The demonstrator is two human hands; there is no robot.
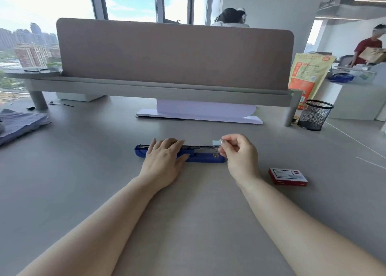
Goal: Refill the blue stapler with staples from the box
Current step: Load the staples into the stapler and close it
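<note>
Head view: the blue stapler (200,157) lies flat and opened out lengthwise in the middle of the desk (83,171), well in from every edge, its metal staple channel facing up along the top. The left hand (165,156) lies palm-down over the stapler's left half, fingers spread and slightly curled across the channel, pressing it to the desk rather than gripping it. The right hand (240,150) hovers at the stapler's right end, thumb and forefinger pinched together on a small pale strip (217,142), most likely a bar of staples, though it is too small and blurred to be sure. The other fingers are curled loosely into the palm.

The step in hand looks like loading: staples taken out, channel exposed, strip brought to the open end. The next move calls for lining the strip up with the channel and sliding or dropping it in squarely while the left hand keeps the body from shifting; a tilted strip could jam or break apart.

The staple box (288,177), red with a white label, lies closed or nearly so on the desk toward the right edge, just beyond the right wrist and apart from the stapler.
</note>
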